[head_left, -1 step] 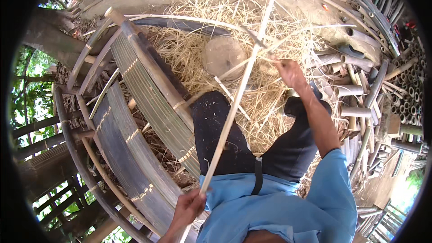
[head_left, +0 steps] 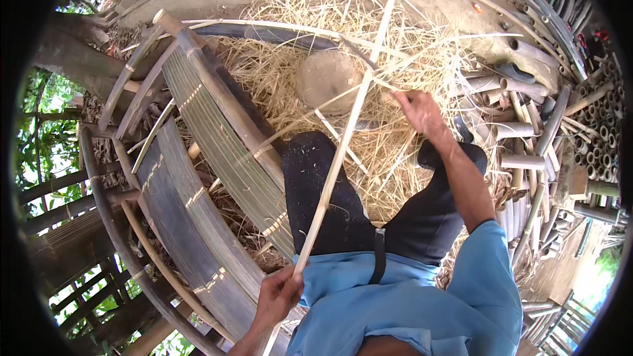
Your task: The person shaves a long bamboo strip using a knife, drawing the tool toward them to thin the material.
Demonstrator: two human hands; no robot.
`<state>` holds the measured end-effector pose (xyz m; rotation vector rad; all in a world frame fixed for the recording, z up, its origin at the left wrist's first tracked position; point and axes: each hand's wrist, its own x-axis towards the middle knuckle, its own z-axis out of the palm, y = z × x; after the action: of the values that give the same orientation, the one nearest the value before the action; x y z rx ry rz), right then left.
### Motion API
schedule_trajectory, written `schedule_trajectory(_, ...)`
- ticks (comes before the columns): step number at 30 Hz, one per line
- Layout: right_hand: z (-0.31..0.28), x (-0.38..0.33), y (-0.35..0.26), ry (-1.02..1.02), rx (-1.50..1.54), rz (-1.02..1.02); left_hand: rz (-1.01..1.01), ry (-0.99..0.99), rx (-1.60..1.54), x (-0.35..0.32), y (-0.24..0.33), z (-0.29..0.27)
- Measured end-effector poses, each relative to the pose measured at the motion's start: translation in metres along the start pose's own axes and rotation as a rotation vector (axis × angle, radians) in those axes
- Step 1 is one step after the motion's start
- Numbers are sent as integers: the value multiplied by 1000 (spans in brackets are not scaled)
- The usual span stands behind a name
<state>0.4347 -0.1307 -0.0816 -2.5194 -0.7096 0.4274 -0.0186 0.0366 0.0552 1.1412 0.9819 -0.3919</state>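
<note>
A long pale bamboo strip [head_left: 346,138] slants from beside my left hip, over my thigh, to the far side of the shavings. Near its lower end my left hand [head_left: 279,295] is closed around it. My right hand [head_left: 422,113], also closed, grips the handle of a knife [head_left: 359,53], whose dark blade crosses the strip's upper part. Whether the edge is cutting into the strip cannot be made out. Beneath the knife and strip stands a round wooden block [head_left: 324,86], with pale shavings [head_left: 402,135] heaped around it.
A slatted bamboo bench [head_left: 227,138] runs along my left side. Cut bamboo pieces [head_left: 517,130] lie on the right, with stacked bamboo tubes [head_left: 597,142] beyond. A dark sandal [head_left: 514,72] rests at the far right. A bent strip [head_left: 283,28] stretches across the far side.
My right hand and the knife have shifted left and slightly nearer to me along the strip. The strip's far end has swung slightly left; my left hand keeps its hold.
</note>
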Motion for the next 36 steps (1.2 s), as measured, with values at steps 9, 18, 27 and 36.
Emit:
schedule_trajectory(9, 30, -108, -91, -40, 53, -368, 122, -59, -68, 51, 43, 29)
schedule_trajectory(18, 8, -67, -52, 28, -78, -321, 158, 16, -49, 25, 36, 29)
schedule_trajectory(27, -44, 77, 150, 545, -1404, -426, 338, 49, 228, -56, -24, 19)
schedule_trajectory(36, -5, -25, -16, -69, 113, 36, 186, 5, 200, 44, 40, 21)
